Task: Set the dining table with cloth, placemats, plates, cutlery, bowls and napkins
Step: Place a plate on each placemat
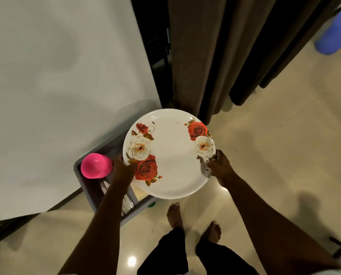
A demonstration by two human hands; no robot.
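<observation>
Both hands grip one round plate (171, 155) by opposite edges: the left hand (124, 169) curls around its left rim, the right hand (220, 167) pinches the right rim, thumb on top. The plate is white, printed with red and cream roses at both sides, held level above a grey tray (90, 187) just right of the white-clothed table (56, 96). A pink cup (96, 165) stands in the tray. The plate hides most of the tray; its remaining contents are blurred.

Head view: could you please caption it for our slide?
Both hands hold a rose-patterned plate above a grey crate.
</observation>
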